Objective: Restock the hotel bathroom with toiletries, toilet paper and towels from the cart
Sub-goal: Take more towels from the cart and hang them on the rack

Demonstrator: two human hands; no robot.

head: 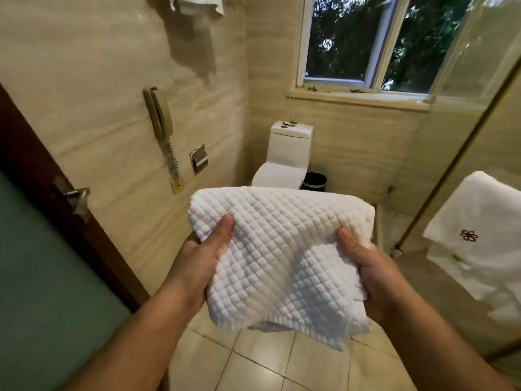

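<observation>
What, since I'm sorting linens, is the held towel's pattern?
The towel is white with a raised square grid; head view.

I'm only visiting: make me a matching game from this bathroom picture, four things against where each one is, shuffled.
1. waffle-weave towel
2. wall phone
3. black waste bin
4. towel with red emblem

A. on the floor beside the toilet
B. hanging at the right
C. mounted on the left wall
D. held by left hand and right hand

Pairs: 1-D, 2-C, 3-A, 4-B
</observation>
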